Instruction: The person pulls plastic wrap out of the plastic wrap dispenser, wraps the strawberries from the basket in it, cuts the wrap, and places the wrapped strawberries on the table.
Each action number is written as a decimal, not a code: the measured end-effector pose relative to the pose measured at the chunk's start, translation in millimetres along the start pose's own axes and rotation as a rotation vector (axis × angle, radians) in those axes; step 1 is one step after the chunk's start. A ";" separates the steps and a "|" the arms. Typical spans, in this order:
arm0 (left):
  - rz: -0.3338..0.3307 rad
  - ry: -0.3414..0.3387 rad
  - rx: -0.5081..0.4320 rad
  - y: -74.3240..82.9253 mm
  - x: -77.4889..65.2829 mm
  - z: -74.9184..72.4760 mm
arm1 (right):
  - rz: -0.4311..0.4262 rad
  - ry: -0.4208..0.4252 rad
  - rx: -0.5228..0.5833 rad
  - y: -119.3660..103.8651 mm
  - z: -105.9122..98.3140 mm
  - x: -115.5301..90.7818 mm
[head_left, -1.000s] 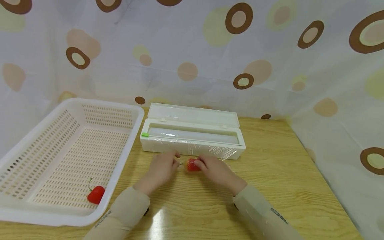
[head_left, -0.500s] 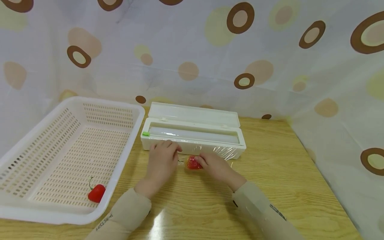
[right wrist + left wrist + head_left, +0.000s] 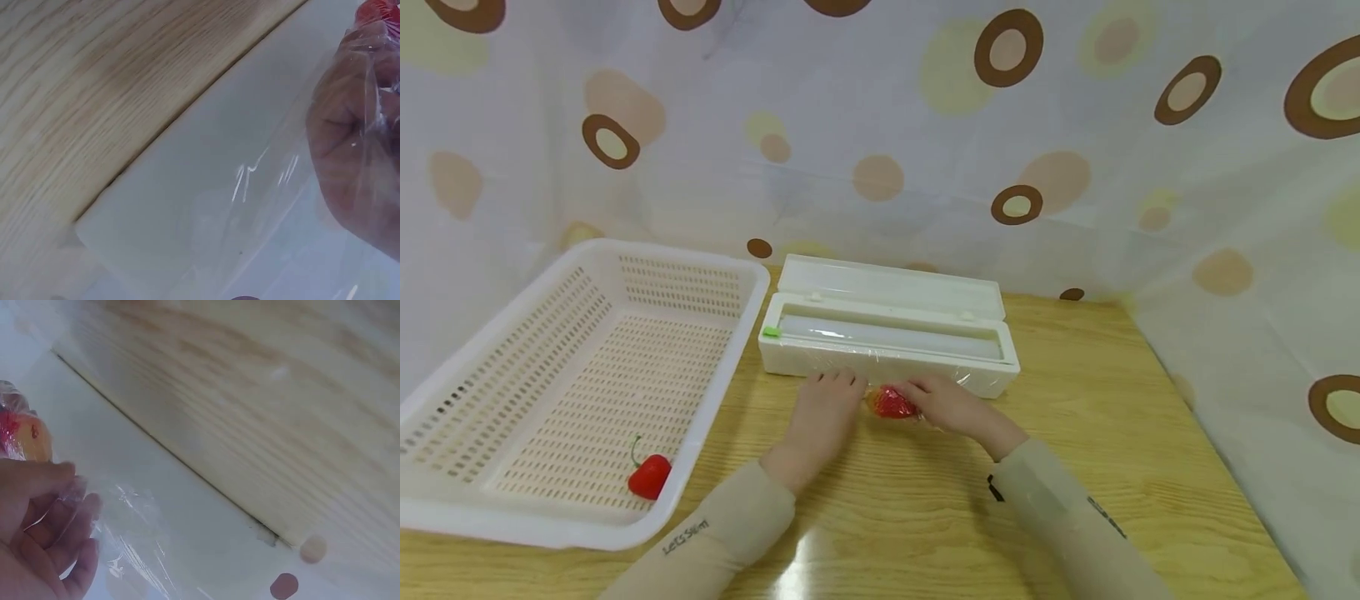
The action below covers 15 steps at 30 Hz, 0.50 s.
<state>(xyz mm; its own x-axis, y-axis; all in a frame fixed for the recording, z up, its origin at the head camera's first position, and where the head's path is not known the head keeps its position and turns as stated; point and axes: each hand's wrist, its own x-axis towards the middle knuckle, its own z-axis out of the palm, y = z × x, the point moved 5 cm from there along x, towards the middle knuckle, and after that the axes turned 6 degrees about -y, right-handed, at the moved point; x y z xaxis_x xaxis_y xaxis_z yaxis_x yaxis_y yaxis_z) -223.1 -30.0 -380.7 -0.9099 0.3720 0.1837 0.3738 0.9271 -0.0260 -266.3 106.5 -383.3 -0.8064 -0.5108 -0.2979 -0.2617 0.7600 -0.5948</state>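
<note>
A red-and-yellow fruit (image 3: 892,402), wrapped in glossy cling film, is between the hands in the head view. My right hand (image 3: 951,406) holds it from the right side. Film drapes over that hand in the right wrist view, with the red fruit (image 3: 378,14) at the top corner. My left hand (image 3: 829,410) is just left of the fruit, its fingertips close to the dispenser's front. In the left wrist view, the thumb and fingers pinch the clear cling film (image 3: 134,506) beside the fruit (image 3: 36,436). Behind both hands sits the white film dispenser (image 3: 887,367), lid up, with a roll (image 3: 887,335) inside.
To the left stands a white perforated basket (image 3: 730,367) with a red cherry-like fruit (image 3: 650,477) in its near right corner. The wooden table (image 3: 1112,467) extends right, bounded by a patterned curtain (image 3: 850,125) behind and at the right.
The left hand has lifted off the fruit's stem side, gone forward to the dispenser front, and come back right beside the fruit. The right hand keeps its grip, shifting slightly right with the fruit.
</note>
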 end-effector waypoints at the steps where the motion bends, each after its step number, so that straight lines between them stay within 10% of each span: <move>1: 0.007 0.005 0.007 0.4 -0.2 0.2 | 0.007 -0.004 0.028 1.4 -0.4 -1.0; 15: 0.013 0.017 0.058 2.0 -3.3 -3.2 | -0.143 0.093 -0.111 22.6 -33.9 -36.2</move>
<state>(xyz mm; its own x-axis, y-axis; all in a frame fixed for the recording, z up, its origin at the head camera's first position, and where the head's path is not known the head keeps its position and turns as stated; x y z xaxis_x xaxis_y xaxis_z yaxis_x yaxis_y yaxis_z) -218.8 -29.5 -378.3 -0.9015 0.3839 0.1998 0.3741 0.9234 -0.0859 -260.9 155.8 -360.6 -0.8009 -0.5815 -0.1425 -0.4300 0.7243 -0.5390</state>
